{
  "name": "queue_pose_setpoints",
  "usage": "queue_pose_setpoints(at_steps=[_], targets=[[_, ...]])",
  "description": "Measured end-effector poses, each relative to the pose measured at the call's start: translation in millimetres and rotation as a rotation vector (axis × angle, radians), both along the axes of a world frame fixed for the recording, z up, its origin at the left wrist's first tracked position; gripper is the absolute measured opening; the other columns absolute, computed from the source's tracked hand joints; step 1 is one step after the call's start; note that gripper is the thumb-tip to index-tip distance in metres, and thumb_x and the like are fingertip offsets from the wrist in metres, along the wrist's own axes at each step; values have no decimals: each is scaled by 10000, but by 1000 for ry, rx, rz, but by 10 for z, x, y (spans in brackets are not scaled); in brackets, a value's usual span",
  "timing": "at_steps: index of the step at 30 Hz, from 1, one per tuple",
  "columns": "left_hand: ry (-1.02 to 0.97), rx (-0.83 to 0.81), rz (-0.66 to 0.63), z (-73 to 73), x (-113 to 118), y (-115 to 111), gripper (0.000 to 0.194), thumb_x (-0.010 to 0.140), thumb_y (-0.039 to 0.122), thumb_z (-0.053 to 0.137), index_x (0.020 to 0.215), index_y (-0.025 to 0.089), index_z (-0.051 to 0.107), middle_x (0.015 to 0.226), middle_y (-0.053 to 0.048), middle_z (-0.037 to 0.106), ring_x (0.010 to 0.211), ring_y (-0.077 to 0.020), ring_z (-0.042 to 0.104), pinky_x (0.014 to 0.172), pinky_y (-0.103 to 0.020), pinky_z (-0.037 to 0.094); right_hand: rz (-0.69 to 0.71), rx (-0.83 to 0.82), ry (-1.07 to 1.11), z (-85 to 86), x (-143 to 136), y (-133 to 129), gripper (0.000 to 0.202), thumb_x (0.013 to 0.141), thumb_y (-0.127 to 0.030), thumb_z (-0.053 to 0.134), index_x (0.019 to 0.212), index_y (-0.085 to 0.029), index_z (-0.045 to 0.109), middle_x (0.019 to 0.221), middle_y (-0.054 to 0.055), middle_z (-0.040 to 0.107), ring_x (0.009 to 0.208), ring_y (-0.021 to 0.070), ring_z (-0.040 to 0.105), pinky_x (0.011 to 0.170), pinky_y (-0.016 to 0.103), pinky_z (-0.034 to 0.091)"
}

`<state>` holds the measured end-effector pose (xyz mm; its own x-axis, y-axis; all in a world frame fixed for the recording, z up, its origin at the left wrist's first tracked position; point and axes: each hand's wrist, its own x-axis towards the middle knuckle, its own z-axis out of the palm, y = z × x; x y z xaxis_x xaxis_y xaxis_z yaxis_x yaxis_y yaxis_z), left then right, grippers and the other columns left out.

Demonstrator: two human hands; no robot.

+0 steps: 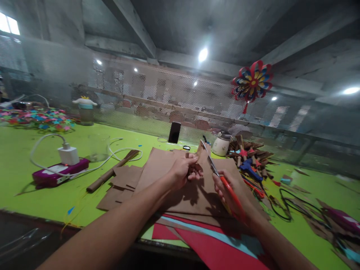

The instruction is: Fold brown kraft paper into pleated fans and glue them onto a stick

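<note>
lime-green tabletop, small brown paper piece, silver-bladed orange-handled scissors

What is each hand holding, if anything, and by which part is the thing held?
The right hand holds the scissors by their orange-red handles. The left hand pinches a brown paper piece near its left edge.

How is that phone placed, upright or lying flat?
Upright: the phone stands on its short edge, its dark face showing.
</note>
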<state>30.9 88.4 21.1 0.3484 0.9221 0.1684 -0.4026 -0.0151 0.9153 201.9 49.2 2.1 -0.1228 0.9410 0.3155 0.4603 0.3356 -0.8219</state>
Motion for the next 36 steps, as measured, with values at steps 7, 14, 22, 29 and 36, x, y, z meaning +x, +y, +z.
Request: queue_pose_setpoints(at_steps=[7,14,22,29,36], targets=[[21,1,15,24,-6,-21,160,826,245,436,699,185,359,489,-35,588,333,-89,475,324,-151,175,-15,-5,-24,12,5,-5,314,814,-507,451,859,-199,491,563,-42,491,440,86,445,395,178,336],[8,0,27,19,-13,-8,144,823,208,410,688,178,371,477,-36,580,332,-88,466,320,-146,174,-20,12,-27,-1,27,4,329,812,-521,449,857,-200,504,560,-34,516,451,99,467,411,194,347],[11,-2,24,10,-14,1,146,810,217,423,680,179,369,483,-39,587,326,-90,463,323,-151,173,-36,39,-31,10,12,7,326,783,-525,474,839,-208,525,554,-28,516,483,125,491,426,222,356],[10,5,12,-7,-9,23,140,794,210,425,671,178,368,482,-42,583,319,-86,460,325,-161,176,-42,94,-48,33,-16,-2,261,781,-479,464,763,-220,494,582,-10,493,480,126,451,428,237,353],[14,19,5,-5,-12,28,132,807,197,400,681,179,366,479,-38,583,315,-91,460,322,-161,172,-61,136,-87,52,-17,-23,301,790,-503,446,754,-207,488,563,-16,473,459,116,420,427,234,353]])
